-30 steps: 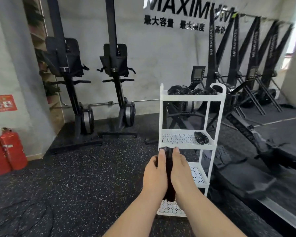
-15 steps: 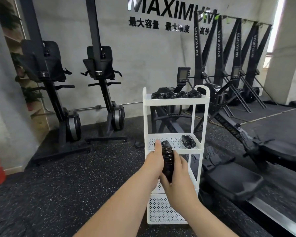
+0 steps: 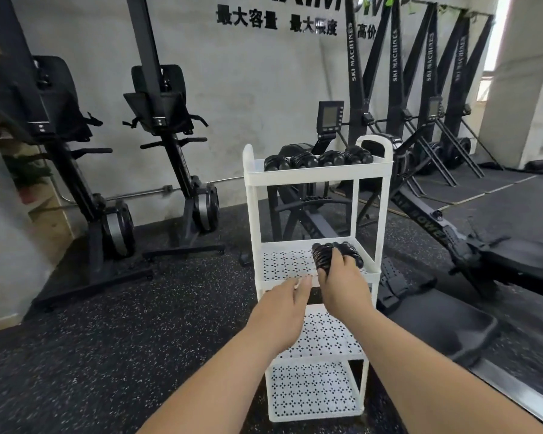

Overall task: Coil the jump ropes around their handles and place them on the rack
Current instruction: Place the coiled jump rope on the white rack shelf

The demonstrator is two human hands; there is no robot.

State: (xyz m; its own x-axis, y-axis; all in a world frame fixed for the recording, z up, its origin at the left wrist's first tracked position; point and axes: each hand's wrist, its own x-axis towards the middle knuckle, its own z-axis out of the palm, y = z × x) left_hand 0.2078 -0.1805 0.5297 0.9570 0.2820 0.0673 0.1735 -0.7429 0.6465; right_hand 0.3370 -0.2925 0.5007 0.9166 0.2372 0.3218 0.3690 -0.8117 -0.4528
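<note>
A white rack (image 3: 316, 177) with several perforated shelves stands on the gym floor in front of me. Several coiled black jump ropes (image 3: 318, 159) lie in a row on its top shelf. My right hand (image 3: 342, 281) grips a coiled black jump rope (image 3: 322, 256) over the second shelf, beside another coiled rope (image 3: 353, 253) lying at that shelf's right end. My left hand (image 3: 282, 308) hovers just in front of the second shelf's rim with relaxed fingers and holds nothing.
Black ski machines (image 3: 166, 120) stand against the left wall and more (image 3: 395, 89) lean behind the rack. A rowing machine (image 3: 452, 245) stretches along the right, close to the rack. Speckled rubber floor (image 3: 138, 339) lies open on the left.
I have stepped closer to the rack. The coiled rope went from both hands up onto the second shelf in my right hand alone. My left hand let go and dropped back.
</note>
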